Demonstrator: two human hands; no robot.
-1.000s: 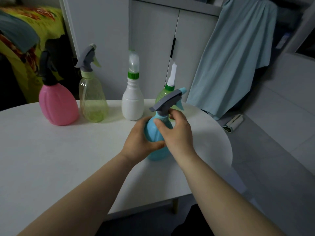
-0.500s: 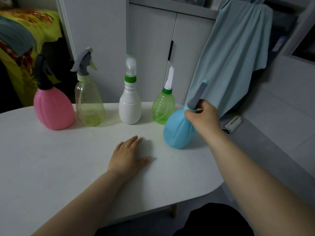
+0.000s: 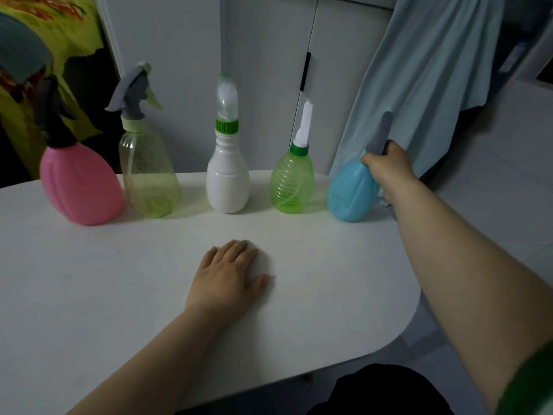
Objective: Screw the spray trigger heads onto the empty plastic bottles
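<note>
Right hand (image 3: pixel 386 163): fingers curled round the neck of the blue bottle (image 3: pixel 348 194), just under its grey trigger head (image 3: pixel 380 131). Left hand (image 3: pixel 230 277): flat on the white table (image 3: pixel 119 280), fingers relaxed, holding nothing.

Location: the blue bottle stands at the far right end of the row, just beside the green ribbed bottle (image 3: pixel 291 184) and close to the table's curved right edge. It appears to lean slightly; whether its base sits fully flat, I cannot tell.

Risk: if I let go while it leans, the rounded body could roll off that near edge. A careless withdrawal could also drag the trigger head and tip the bottle against its green neighbour. My hand hides the collar, so I cannot confirm that the head is seated.

Change: half a second ago the bottle was nearer to me, tilted in the same grip; a second ago both hands were on it at mid-table. The left hand lies flat as it did half a second ago.
</note>
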